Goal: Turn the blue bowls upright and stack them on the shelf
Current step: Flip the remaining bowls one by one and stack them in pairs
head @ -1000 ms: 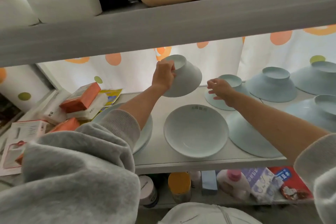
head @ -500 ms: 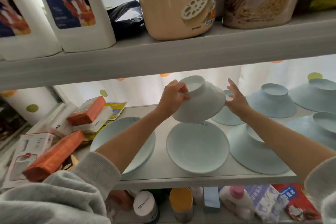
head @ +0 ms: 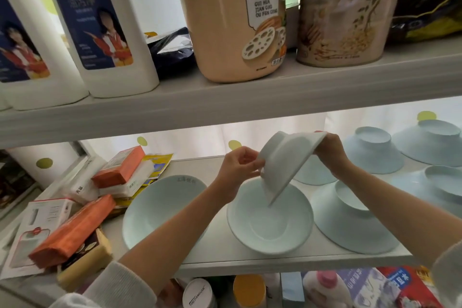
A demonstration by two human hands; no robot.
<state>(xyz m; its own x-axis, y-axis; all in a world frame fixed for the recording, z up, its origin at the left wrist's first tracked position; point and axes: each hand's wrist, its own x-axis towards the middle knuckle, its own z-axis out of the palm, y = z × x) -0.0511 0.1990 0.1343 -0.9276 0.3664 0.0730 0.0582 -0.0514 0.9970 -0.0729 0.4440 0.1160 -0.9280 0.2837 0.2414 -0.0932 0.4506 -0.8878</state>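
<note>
Over the front middle of the shelf [head: 275,261] I hold the tilted bowl [head: 282,165] in both hands, nearly on edge, with its foot up and to the left. My left hand [head: 240,170] has its fingers curled and pinches the bowl near the foot. My right hand [head: 330,152] curls its fingers over the upper rim. The lower rim hangs over the upright bowl [head: 270,230] at the shelf's front edge, and I cannot tell whether the two touch. Just beside that one, toward the left, sits a second upright bowl [head: 160,207], partly hidden by my left forearm. Toward the right end, pale blue upside-down bowls [head: 350,222] cover the shelf from its front edge to the back, one of them half hidden behind my right wrist. The left end is crowded with orange packets [head: 72,230], white boxes [head: 37,222] and a yellow leaflet [head: 160,165], piled loosely on one another. A white curtain [head: 187,142] with yellow-green dots hangs behind. On the upper shelf [head: 225,102] stand two white bottles [head: 105,32], a tan jar [head: 225,20], an oat tin [head: 345,12] and a dark bag [head: 172,52]. Below the front edge I see the tops of small bottles [head: 200,292] and printed packets [head: 400,287].
</note>
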